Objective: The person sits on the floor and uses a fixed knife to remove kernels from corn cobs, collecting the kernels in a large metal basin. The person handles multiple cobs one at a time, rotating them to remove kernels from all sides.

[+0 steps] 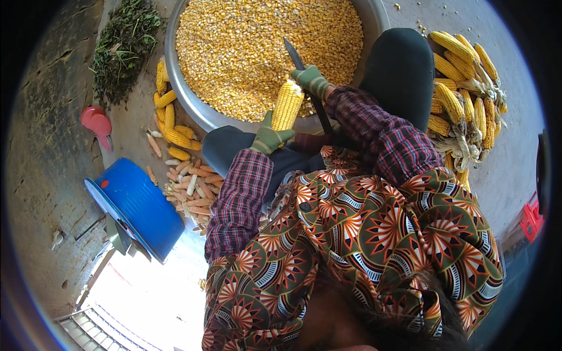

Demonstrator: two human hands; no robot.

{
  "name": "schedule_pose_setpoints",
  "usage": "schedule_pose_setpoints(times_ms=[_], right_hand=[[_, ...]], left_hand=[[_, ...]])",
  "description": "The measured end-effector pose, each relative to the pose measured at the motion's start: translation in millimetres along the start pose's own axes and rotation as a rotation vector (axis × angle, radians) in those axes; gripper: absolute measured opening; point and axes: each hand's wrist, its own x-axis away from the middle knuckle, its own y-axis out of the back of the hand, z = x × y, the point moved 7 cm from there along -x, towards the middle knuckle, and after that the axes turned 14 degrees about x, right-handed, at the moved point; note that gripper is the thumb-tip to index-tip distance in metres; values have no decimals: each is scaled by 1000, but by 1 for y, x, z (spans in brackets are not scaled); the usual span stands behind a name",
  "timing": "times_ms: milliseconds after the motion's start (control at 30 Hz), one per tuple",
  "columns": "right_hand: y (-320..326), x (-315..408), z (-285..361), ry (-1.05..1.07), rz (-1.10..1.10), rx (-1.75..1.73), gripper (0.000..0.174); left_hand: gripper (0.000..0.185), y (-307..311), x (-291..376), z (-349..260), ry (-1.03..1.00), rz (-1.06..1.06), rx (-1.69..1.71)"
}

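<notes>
My left hand (271,135), in a green striped glove, grips a yellow corn cob (287,105) near its lower end. The cob points up and away from me, its pale tip free of kernels. My right hand (312,80), gloved the same way, is closed over a long dark bar-shaped tool (295,53) just beside the cob's tip. The tool's narrow end reaches out over a wide metal basin (184,90), while its other end runs back between my legs. Loose corn kernels (263,39) fill much of the basin.
Whole cobs with husks tied back (465,96) are piled at my right. More yellow cobs (171,127) and a heap of stripped cobs (197,184) lie left. Beyond them are a blue tub (140,206), a red plastic object (97,125) and a bunch of green plants (127,48).
</notes>
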Motion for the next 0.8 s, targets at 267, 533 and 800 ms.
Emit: schedule_pose_setpoints(times_ms=[267, 533, 800], right_hand=[[-7, -5, -6, -25, 42, -164, 50], [-9, -12, -9, 33, 6, -146, 58], [-3, -15, -17, 6, -17, 33, 53]], left_hand=[[75, -5, -6, -29, 5, -192, -560], [85, -8, -45, 31, 222, -173, 105], [75, -34, -30, -11, 173, -171, -346]])
